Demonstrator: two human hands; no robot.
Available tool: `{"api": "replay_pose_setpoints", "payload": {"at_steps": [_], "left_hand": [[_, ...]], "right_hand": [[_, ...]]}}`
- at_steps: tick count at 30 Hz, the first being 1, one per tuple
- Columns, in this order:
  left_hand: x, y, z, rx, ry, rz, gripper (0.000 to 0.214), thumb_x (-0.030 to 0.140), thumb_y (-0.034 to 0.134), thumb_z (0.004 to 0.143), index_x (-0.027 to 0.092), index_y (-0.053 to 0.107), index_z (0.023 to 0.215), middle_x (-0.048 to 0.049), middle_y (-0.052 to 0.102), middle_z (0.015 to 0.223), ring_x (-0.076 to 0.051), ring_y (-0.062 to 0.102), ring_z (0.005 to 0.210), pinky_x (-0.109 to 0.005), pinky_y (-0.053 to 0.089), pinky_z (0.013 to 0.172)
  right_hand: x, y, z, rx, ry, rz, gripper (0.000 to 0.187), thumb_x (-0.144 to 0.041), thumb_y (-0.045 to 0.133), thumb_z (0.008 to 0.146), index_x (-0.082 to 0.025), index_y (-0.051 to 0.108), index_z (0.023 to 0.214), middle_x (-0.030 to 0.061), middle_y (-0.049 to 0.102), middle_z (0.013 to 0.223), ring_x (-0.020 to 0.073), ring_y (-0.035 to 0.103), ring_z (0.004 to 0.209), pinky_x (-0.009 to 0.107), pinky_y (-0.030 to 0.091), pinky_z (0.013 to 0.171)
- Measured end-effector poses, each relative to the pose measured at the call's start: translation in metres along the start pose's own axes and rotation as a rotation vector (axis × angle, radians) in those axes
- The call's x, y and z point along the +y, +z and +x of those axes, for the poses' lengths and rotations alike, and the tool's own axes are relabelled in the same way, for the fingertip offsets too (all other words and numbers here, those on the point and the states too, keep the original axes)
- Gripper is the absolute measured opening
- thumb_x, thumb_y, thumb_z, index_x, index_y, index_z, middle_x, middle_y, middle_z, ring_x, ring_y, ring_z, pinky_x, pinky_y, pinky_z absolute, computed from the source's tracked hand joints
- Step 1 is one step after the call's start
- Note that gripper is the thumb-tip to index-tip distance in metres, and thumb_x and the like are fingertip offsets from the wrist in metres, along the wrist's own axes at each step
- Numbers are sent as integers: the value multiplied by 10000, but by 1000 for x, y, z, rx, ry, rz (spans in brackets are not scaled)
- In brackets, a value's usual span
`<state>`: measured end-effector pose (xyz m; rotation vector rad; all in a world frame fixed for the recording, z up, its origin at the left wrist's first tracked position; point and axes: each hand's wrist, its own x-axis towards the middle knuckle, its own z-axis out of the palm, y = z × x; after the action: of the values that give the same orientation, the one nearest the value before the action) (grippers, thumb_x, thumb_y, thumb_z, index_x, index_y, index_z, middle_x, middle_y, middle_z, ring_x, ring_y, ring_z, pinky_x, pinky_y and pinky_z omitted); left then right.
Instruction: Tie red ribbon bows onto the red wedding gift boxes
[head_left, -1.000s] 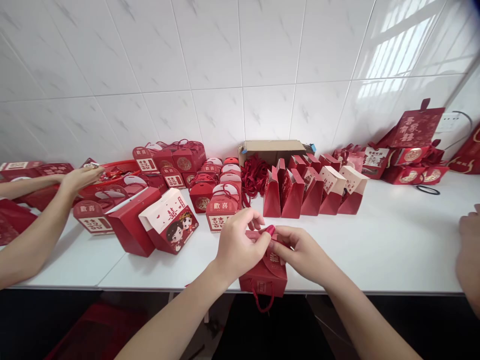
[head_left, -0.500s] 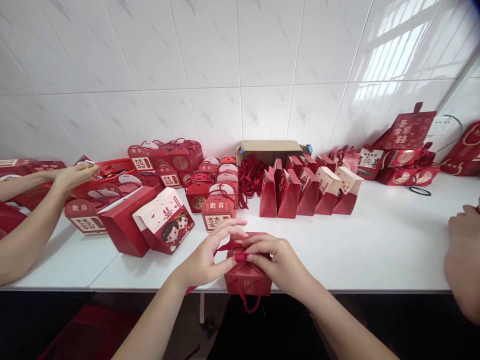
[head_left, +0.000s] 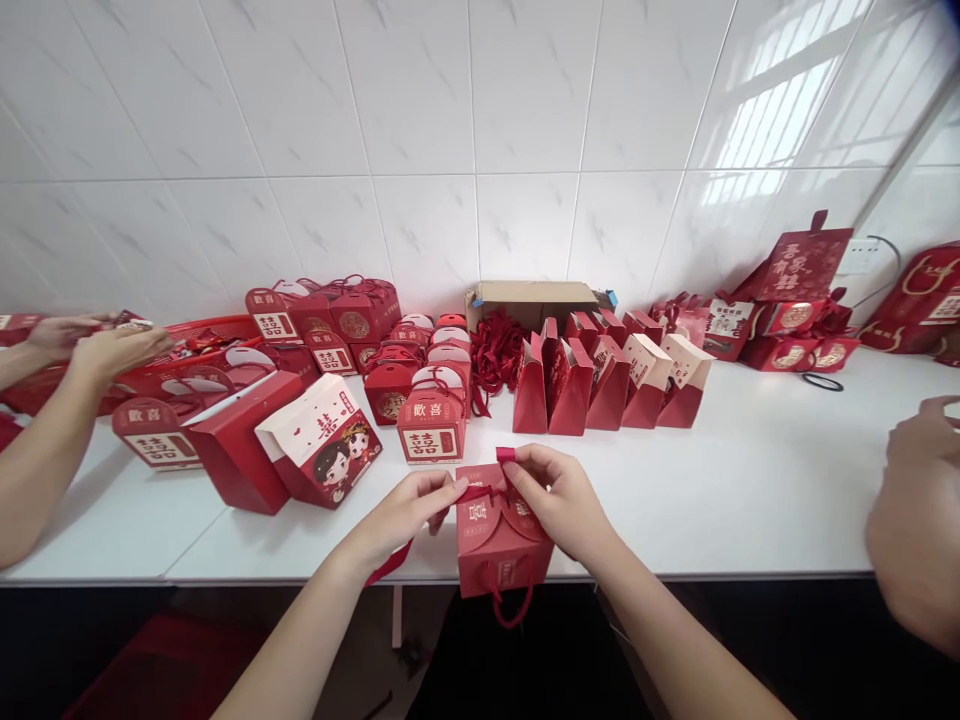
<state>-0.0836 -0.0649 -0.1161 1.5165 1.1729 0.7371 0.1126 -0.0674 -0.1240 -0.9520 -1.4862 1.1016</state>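
A red gift box (head_left: 495,545) with curved, overlapping top flaps stands at the table's front edge, a red cord handle (head_left: 514,610) hanging from its near side. Across its top runs a red ribbon (head_left: 480,492). My left hand (head_left: 412,510) pinches the ribbon at the box's left, and a long tail hangs below that hand. At the box's upper right, my right hand (head_left: 551,490) is closed on the ribbon's other part, its short end sticking up past the thumb and fingers.
Several red boxes with cord handles (head_left: 431,425) stand behind my left hand. Tall red bags (head_left: 570,390) line up before a cardboard box (head_left: 536,292) and a heap of red ribbons (head_left: 499,350). Another person's hands (head_left: 112,345) work at the left; a blurred hand (head_left: 915,500) is at far right.
My hands have drawn apart, from together over the box's middle to its two sides, stretching the ribbon between them. At far left, the other person's hands moved left.
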Motion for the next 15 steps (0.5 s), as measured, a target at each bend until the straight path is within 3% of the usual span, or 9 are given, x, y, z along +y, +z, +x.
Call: {"api": "replay_pose_setpoints", "payload": {"at_steps": [5,11,13,15], "left_hand": [[24,-4,-5,4,66,-104,375,405,605,796,164,450,555,59,368,483,-73,310,479,-232,255,504],[66,8,3,0,231,-88,298,354,596,809,172,560,575,45,410,470,-86,362,480,-234,334,522],[74,12,10,-48,243,-60,228,372,591,809,176,639,703,30,483,515,-101,431,511,-238,375,534],[74,14,16,-61,275,-75,259,389,602,799,182,664,941,-5,590,665,-129,531,632,-250,434,601]], "right_hand": [[-6,6,1,67,-80,-348,160,-183,519,792,-162,668,846,10,640,649,123,537,547,238,408,554],[-20,2,-3,-117,-295,-482,176,-107,485,784,-177,645,810,19,639,746,135,543,651,241,404,615],[-20,1,-4,-122,-299,-457,122,-160,516,803,-178,624,749,17,617,712,137,530,635,245,402,603],[-16,0,-4,-64,-261,-430,202,-242,516,842,-178,587,664,10,577,632,131,487,571,251,380,557]]}}
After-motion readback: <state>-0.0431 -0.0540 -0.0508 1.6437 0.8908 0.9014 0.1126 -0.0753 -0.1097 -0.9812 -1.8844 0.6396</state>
